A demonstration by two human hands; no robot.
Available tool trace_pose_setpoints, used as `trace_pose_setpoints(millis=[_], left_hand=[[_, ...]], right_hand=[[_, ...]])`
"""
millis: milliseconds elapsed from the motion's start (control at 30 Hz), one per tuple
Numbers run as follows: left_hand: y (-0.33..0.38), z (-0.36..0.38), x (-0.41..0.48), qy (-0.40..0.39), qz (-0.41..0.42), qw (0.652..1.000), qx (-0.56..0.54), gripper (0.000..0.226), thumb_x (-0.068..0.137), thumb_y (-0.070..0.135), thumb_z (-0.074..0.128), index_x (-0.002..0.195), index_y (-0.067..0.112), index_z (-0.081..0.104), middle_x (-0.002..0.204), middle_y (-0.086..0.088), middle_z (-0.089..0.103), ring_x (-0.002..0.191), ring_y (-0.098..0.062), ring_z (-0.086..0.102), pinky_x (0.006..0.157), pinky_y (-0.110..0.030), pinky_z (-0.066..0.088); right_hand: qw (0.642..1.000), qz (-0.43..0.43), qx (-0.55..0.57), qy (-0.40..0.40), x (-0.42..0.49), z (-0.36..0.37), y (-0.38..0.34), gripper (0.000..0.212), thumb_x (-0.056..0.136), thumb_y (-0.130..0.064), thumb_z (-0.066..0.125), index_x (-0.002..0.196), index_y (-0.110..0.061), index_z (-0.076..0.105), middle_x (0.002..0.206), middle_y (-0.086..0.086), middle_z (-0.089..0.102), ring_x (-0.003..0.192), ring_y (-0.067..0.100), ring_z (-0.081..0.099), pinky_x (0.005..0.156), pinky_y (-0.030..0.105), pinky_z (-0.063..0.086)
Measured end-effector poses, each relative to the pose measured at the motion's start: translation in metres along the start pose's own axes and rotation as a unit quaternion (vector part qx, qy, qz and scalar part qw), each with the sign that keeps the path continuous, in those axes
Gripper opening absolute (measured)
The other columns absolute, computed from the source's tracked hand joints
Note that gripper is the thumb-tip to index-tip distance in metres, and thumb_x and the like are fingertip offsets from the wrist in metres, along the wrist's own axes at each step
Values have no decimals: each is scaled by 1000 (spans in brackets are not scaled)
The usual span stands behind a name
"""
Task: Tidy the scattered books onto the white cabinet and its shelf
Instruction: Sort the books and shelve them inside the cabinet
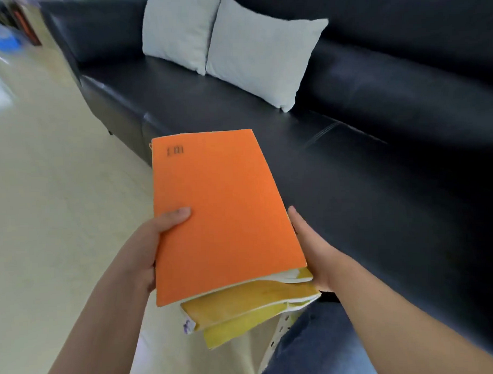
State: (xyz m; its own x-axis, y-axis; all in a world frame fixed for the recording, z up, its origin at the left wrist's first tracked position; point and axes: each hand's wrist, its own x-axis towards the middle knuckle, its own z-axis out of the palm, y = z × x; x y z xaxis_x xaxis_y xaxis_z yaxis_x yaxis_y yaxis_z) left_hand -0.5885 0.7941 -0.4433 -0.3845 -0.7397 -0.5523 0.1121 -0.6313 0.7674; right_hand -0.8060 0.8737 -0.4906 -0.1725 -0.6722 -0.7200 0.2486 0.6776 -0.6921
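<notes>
You had the stack of books between your two hands, low in the centre of the frame, above your knee and the pale floor (44,194). Your left hand (146,246) clamped the left long edge of the orange book (215,216), thumb lying on the cover and the other fingers hidden beneath. Your right hand (311,246) lay flat against the right long edge, fingers straight and pressing inward rather than curled; whether any wrapped underneath, I could not tell. Below the orange cover, yellow books (249,307) stuck out toward you at the bottom, skewed and not squared up, so the pile probably needed both hands.

The stack's long axis ran away from you, tilting toward the upper left, its far end over the front edge of the black sofa (379,182). Two grey cushions (235,47) leaned on the sofa back in the upper middle. The white cabinet was nowhere in view, so you likely had to turn to find it.
</notes>
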Motion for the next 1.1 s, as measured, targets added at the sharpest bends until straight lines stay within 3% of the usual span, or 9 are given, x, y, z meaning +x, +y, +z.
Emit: trace_pose_setpoints(millis=[100, 233, 333, 433, 500, 567, 667, 900, 1100], left_hand=[[14, 22, -15, -22, 12, 1000, 16, 14, 88, 20, 53, 86, 11, 63, 59, -7, 70, 46, -18, 66, 38, -27, 52], [25, 57, -29, -47, 27, 996, 65, 13, 89, 17, 54, 89, 8, 63, 54, -7, 68, 42, -18, 64, 38, -25, 50], [41, 93, -36, -77, 44, 988, 129, 25, 94, 11, 51, 116, 2, 60, 90, -16, 72, 81, -29, 70, 80, -43, 52], [51, 129, -44, -168, 87, 962, 198, 40, 97, 5, 44, 135, -6, 41, 138, -27, 44, 124, -40, 46, 108, -45, 30], [52, 167, -46, -190, 81, 955, 215, 39, 97, 6, 46, 134, -4, 45, 132, -26, 50, 101, -39, 56, 104, -46, 36], [47, 199, -56, -219, 63, 948, 224, 33, 92, 13, 54, 124, 4, 58, 101, -19, 70, 74, -31, 63, 82, -43, 49], [38, 243, -66, -286, 50, 925, 245, 25, 83, 24, 64, 105, 12, 66, 71, -8, 73, 70, -26, 67, 64, -35, 49], [9, 359, -114, -418, 54, 851, 315, 15, 86, 24, 63, 97, 13, 65, 72, -6, 73, 72, -24, 66, 62, -34, 48], [-43, 458, -185, -515, 104, 729, 438, 26, 97, 16, 44, 122, 9, 49, 69, -6, 53, 59, -18, 50, 48, -26, 39]], right_hand=[[999, -21, 25, -26, -46, -20, -19, 78, 78, -77, 33, 111, -15, 65, 108, 8, 71, 97, 28, 67, 78, 38, 52], [996, -82, 11, 23, -99, -38, -32, 67, 62, -69, 52, 105, -20, 68, 99, 5, 74, 88, 24, 70, 80, 37, 53], [990, -98, -2, 99, -136, -52, -34, 63, 49, -64, 63, 92, -19, 71, 89, 4, 75, 82, 24, 70, 80, 37, 52], [979, -116, -20, 168, -168, -68, -33, 79, 35, -69, 73, 96, -19, 72, 97, 5, 74, 93, 28, 68, 92, 45, 51], [966, -137, 0, 221, -196, -85, -30, 75, 42, -66, 75, 99, -18, 71, 96, 6, 74, 92, 30, 69, 91, 47, 52], [951, -151, 30, 269, -221, -104, -24, 58, 59, -58, 75, 99, -16, 71, 93, 7, 75, 88, 30, 70, 84, 45, 55], [928, -172, 88, 319, -265, -132, -11, 46, 69, -49, 74, 98, -14, 70, 91, 8, 75, 84, 29, 70, 73, 40, 57], [852, -188, 183, 452, -359, -184, 28, 45, 62, -40, 81, 96, -12, 69, 84, 9, 75, 86, 32, 70, 89, 50, 52], [781, -183, 243, 545, -452, -208, 90, 47, 70, -40, 76, 106, -12, 64, 91, 12, 74, 85, 33, 70, 85, 50, 54]])
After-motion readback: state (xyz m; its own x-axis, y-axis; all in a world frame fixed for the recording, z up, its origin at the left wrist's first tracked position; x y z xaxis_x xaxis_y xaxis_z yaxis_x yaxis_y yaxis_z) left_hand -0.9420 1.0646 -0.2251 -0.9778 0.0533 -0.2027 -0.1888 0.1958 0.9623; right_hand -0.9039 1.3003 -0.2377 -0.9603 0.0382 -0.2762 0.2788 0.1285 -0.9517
